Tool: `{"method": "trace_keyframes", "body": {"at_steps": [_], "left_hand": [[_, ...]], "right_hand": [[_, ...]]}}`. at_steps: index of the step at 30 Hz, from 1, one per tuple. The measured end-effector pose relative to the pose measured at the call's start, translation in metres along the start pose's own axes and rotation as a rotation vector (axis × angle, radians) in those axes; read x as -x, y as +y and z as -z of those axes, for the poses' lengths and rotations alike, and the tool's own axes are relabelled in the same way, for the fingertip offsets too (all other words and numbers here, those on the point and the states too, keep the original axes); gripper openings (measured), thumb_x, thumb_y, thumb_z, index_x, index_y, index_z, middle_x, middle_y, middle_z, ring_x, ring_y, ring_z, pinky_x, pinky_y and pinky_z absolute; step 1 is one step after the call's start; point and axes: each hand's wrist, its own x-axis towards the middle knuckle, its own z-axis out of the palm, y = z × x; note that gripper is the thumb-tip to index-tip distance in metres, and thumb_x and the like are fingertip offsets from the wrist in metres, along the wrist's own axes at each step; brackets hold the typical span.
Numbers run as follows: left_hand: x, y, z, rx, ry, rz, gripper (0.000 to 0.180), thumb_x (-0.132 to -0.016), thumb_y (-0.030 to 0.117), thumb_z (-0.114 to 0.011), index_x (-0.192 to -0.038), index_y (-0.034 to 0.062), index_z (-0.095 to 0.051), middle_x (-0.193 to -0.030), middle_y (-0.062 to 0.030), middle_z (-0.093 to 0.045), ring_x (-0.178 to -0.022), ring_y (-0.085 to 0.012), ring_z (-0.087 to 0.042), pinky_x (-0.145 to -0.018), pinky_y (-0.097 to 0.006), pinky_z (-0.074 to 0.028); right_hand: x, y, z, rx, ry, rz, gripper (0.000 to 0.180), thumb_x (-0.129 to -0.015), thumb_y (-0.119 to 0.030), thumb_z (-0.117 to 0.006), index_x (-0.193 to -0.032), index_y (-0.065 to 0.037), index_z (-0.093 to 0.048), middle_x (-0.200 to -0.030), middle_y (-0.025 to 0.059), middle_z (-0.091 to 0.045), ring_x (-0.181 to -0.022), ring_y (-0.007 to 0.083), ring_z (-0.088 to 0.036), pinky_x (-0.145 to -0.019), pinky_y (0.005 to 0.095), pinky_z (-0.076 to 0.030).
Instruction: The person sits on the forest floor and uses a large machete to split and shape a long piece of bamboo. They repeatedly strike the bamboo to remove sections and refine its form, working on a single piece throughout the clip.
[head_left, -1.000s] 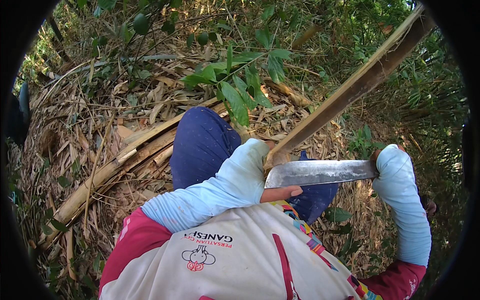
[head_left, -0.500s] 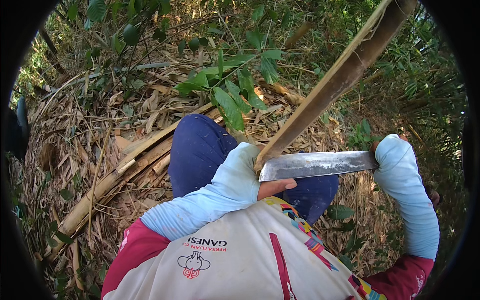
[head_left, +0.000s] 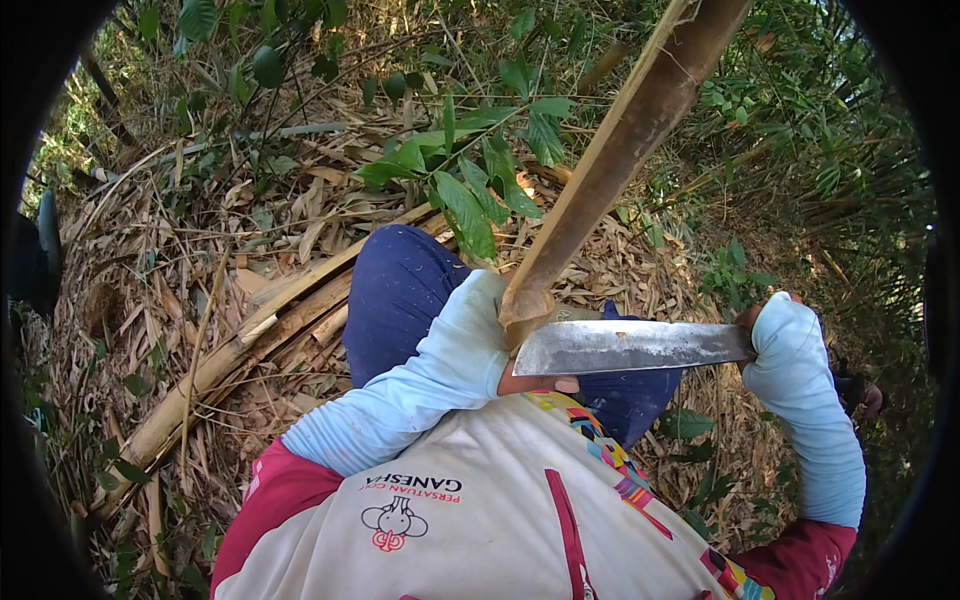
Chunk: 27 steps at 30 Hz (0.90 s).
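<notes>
Blade point(head_left: 630, 346) meets bamboo point(head_left: 620, 160), apparently above left grip point(head_left: 520, 375).

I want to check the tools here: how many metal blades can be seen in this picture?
1. The long grey metal blade lies crosswise at the lower end of the tan bamboo pole, its handle in the right hand. The left hand is under its tip. Litter may hide others.

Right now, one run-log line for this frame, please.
left hand: grips bamboo pole at its lower end | right hand: holds machete | blade: level, beside the pole's end | ground: dry bamboo leaves
</notes>
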Motion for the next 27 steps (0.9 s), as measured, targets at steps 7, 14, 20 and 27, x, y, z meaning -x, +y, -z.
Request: {"method": "trace_keyframes", "body": {"at_steps": [7, 14, 20, 27], "left_hand": [[0.006, 0.005, 0.003, -0.023, -0.008, -0.083, 0.082, -0.051, 0.045, -0.094, -0.107, -0.0019, -0.058, -0.094, -0.0122, -0.058, -0.091, -0.0226, -0.059, -0.079, -0.035, -0.048], [0.007, 0.017, 0.003, 0.050, -0.015, -0.016, 0.083, -0.051, 0.046, -0.094, -0.108, -0.0031, -0.058, -0.096, -0.0126, -0.060, -0.090, -0.0229, -0.060, -0.080, -0.035, -0.048], [0.008, 0.013, 0.004, -0.017, -0.040, -0.019, 0.088, -0.051, 0.049, -0.093, -0.111, -0.0049, -0.058, -0.096, -0.0150, -0.061, -0.091, -0.0250, -0.061, -0.080, -0.036, -0.048], [0.010, 0.014, 0.002, -0.076, -0.029, -0.101, 0.088, -0.054, 0.052, -0.090, -0.110, -0.0062, -0.057, -0.094, -0.0175, -0.059, -0.089, -0.0280, -0.061, -0.079, -0.035, -0.048]], "right_hand": [[-0.002, -0.009, 0.001, 0.026, -0.018, -0.012, 0.023, -0.060, -0.001, -0.071, -0.082, -0.006, -0.067, -0.078, 0.0179, -0.059, -0.079, 0.0375, -0.060, -0.067, 0.0444, -0.048], [-0.003, -0.011, 0.008, 0.092, -0.017, -0.050, 0.024, -0.059, -0.001, -0.071, -0.083, -0.006, -0.067, -0.077, 0.0179, -0.058, -0.078, 0.0379, -0.059, -0.069, 0.0435, -0.048], [-0.003, -0.013, 0.016, 0.095, -0.011, -0.037, 0.022, -0.057, 0.000, -0.071, -0.077, -0.005, -0.063, -0.075, 0.0170, -0.057, -0.077, 0.0379, -0.058, -0.068, 0.0435, -0.047], [-0.007, -0.011, 0.028, 0.031, -0.090, -0.050, 0.023, -0.056, 0.007, -0.066, -0.076, -0.004, -0.060, -0.076, 0.0180, -0.057, -0.076, 0.0377, -0.058, -0.066, 0.0427, -0.047]]}}
